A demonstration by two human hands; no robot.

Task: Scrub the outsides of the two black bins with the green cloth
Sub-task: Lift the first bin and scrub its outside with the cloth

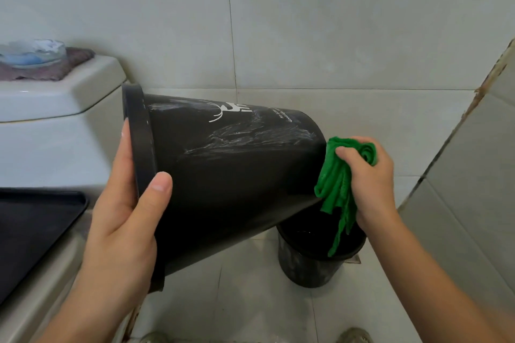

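Nearest, bottom edge: two shoe tips, one [354, 335] to the right, the other [152, 338] to the left, on the tiled floor [250, 301].

Left hand [122, 220] grips the rim of the big bin [223, 175]: thumb curled over the outer wall just past the rim, palm and fingers [125, 147] against the rim and open mouth side. Bin is held off the floor, tipped on its side, mouth to the left, base to the right. White deer logo and small print on top wall, pale smeary streaks across the side.

Right hand [370, 175] clenches the cloth [337, 189], green, bunched in the fist, thumb over it. Cloth touches the bin's base edge; loose ends hang down over the mouth of the small bin [312, 259].

Small bin stands upright on the floor, below the big bin's base, partly hidden by it. Grey smears on its wall.

Count: two black bins, one cloth, two hands.

Left: dark tray [33, 231] on a pale ledge, only partly in frame. Behind it a toilet tank [55, 108] with a mauve towel [69, 64] and a glass dish [33, 53] on its lid. Farthest: tiled wall [306, 22].
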